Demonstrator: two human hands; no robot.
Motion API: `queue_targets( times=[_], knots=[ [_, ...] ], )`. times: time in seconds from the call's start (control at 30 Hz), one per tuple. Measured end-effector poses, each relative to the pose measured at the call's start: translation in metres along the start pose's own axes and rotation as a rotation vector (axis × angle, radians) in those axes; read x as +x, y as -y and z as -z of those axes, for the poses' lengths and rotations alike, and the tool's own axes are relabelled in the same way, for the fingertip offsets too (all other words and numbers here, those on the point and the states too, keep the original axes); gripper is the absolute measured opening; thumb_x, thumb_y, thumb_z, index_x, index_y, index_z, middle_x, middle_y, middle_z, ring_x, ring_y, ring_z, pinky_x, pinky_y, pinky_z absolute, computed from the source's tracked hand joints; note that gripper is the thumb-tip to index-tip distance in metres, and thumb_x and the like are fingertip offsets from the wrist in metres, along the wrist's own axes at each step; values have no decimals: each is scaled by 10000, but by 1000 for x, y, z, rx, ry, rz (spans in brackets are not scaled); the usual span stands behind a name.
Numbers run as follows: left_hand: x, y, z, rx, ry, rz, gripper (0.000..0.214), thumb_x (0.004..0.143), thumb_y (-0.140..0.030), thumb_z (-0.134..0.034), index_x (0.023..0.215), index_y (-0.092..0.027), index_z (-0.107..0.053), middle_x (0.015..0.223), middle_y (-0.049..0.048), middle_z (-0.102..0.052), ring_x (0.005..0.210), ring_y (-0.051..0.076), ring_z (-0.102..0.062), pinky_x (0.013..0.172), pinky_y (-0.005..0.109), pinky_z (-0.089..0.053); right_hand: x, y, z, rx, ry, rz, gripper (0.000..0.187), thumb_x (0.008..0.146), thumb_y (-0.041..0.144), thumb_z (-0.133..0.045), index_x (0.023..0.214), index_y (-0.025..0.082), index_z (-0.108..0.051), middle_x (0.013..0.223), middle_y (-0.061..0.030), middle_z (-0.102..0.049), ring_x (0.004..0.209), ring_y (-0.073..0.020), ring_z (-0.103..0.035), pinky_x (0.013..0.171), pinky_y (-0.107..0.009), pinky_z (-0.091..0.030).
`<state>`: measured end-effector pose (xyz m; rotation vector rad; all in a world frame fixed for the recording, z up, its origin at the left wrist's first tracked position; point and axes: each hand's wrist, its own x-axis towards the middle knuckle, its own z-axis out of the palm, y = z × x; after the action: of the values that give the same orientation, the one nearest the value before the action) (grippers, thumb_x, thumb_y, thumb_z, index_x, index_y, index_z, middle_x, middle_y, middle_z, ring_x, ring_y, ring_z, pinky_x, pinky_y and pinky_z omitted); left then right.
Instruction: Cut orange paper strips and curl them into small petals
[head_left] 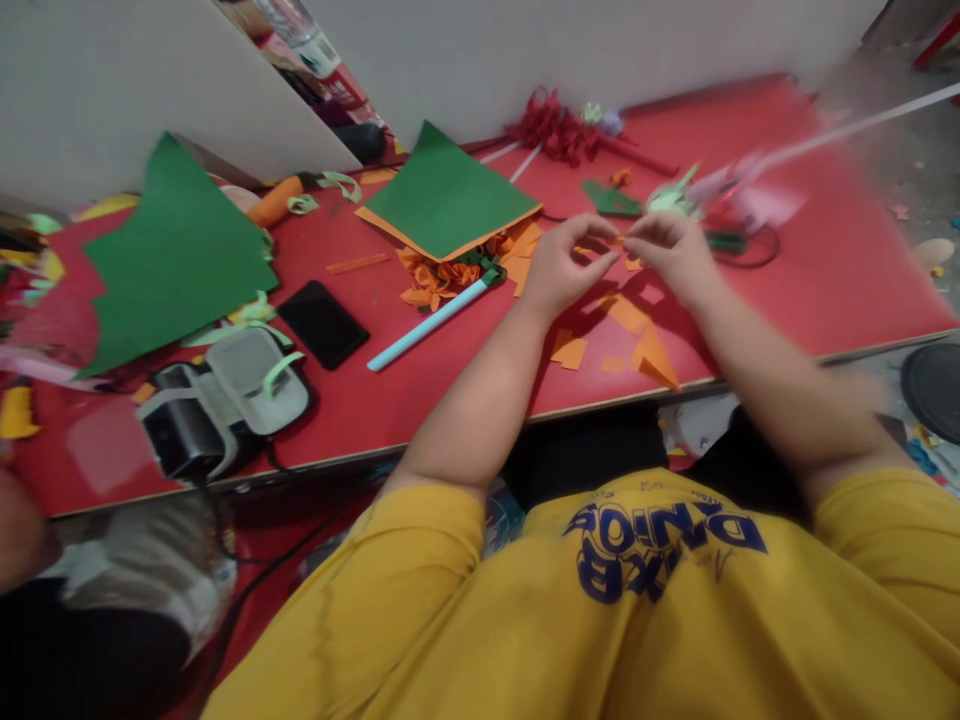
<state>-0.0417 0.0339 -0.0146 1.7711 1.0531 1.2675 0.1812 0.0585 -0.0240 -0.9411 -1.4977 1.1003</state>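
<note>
My left hand [568, 262] and my right hand [669, 252] meet over the red table, thumbs and index fingers drawn into pinches. Between their fingertips a small piece of orange paper [621, 240] shows, mostly covered by the fingers. Loose orange paper scraps [626, 313] lie below the hands near the table's front edge. Left of my left hand, a light-blue paper tube [429, 325] rests beside crumpled orange paper flowers [437, 280]. Green paper sheets [457, 190] with orange beneath cover part of these flowers.
A black phone [324, 323] and an opened grey case [229, 400] lie on the red table [840, 230] at left, near a large green sheet [176, 265]. Red paper flowers [555, 128] sit against the wall. Another person's knee [82, 630] is at lower left.
</note>
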Motion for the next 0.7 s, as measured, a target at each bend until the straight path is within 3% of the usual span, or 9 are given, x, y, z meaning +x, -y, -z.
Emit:
queue_targets(
  times=[0.17, 0.27, 0.43, 0.7],
  knots=[
    [-2, 1, 4, 215, 17, -132, 123, 1023, -324, -932, 1084, -250, -855, 1143, 53, -917, 1025, 194, -835, 908, 299, -655, -1, 0, -1, 20, 0, 1, 235, 852, 225, -1001, 899, 270, -775, 820, 10, -770, 766, -197, -730, 749, -357, -692],
    [-2, 5, 3, 215, -1, -154, 158, 1051, -383, -920, 1049, -245, -843, 1079, 54, -909, 1001, 194, -828, 890, 303, -642, -2, 1, -1, 21, 7, 23, 231, 868, 205, -1000, 904, 263, -779, 832, 8, -776, 767, -192, -736, 767, -357, -694],
    [-1, 11, -3, 58, -32, -64, 259, 1056, -461, -925, 1036, -235, -801, 1041, 55, -892, 955, 180, -824, 821, 282, -607, -2, 1, 0, -30, 0, 28, 164, 902, 189, -947, 963, 273, -820, 882, -4, -813, 839, -215, -778, 817, -381, -712],
    [5, 18, -3, -92, 54, 60, 68, 1026, -263, -867, 1061, -205, -877, 1045, 68, -904, 941, 177, -815, 952, 314, -651, -2, -1, -1, -68, -9, 97, 170, 895, 236, -944, 1009, 273, -823, 984, -25, -846, 903, -239, -806, 881, -429, -714]
  ],
)
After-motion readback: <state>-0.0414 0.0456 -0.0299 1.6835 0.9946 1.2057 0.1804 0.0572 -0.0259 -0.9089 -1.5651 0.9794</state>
